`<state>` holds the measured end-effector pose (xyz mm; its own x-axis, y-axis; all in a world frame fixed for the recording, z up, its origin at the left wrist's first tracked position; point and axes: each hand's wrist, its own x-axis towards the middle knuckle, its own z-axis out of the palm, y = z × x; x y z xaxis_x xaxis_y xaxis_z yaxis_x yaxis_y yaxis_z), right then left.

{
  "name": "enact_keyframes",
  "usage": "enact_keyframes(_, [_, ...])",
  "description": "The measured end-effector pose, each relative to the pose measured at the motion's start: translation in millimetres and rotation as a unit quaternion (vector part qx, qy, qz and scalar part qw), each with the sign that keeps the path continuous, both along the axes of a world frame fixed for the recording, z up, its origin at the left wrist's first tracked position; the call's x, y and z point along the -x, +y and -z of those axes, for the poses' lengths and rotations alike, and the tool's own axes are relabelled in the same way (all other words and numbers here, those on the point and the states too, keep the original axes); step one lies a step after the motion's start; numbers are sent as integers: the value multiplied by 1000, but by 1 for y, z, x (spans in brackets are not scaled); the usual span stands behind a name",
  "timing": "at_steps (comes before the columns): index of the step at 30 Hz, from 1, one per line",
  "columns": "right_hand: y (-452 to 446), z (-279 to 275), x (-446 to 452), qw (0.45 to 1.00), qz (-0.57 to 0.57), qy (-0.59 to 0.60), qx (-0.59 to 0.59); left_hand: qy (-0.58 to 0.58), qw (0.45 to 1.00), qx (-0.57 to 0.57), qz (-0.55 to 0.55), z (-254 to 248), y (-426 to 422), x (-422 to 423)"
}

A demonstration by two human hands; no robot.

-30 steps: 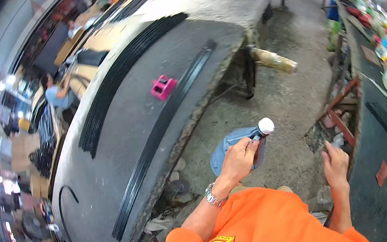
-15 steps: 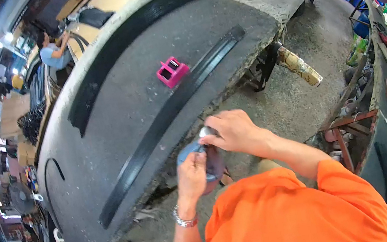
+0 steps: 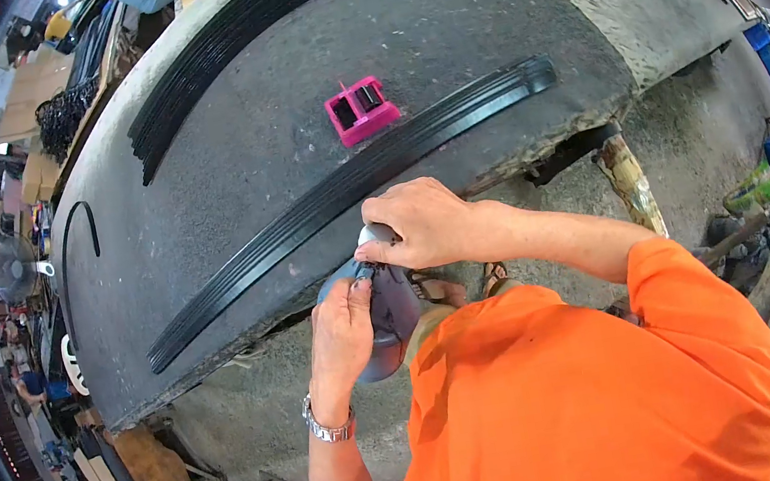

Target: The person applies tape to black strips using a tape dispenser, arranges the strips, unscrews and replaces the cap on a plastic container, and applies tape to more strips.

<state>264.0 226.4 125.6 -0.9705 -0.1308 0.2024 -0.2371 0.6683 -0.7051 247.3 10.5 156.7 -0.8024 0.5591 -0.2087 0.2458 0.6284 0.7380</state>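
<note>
In front of my orange shirt, both hands hold a rounded grey-blue bottle (image 3: 393, 305) just off the table edge. My left hand (image 3: 343, 333), a metal watch on its wrist, is closed on the bottle's near left side. My right hand (image 3: 423, 222) is closed at its top, fingers over a pale cap-like end (image 3: 369, 236). The fingertips partly hide that end, so I cannot tell whether it is loose. Beyond the hands, a bundle of long black strips (image 3: 319, 206) lies along the table, beside a pink tape dispenser (image 3: 362, 111).
The dark-topped table (image 3: 240, 213) has a rough near edge. A larger stack of black strips (image 3: 269, 17) curves along its far side. A thin black strip (image 3: 66, 281) lies at the left end. A worn table leg (image 3: 629, 177) stands at right.
My view has shifted, so the table and strips sit higher in the picture. Both hands still grip the bottle, and they now appear slightly further left and higher.
</note>
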Motion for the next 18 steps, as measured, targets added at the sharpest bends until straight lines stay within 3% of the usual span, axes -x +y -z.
enact_keyframes(8, [20, 9, 42, 999, -28, 32, 29, 38, 999, -18, -3, -3, 16, 32])
enact_keyframes(15, [52, 15, 89, 995, -65, 25, 67, -3, 999, 38, -33, -18, 52, 72])
enact_keyframes(18, [71, 10, 118, 988, -102, -87, 76, -16, 993, 94, -65, -19, 71, 91])
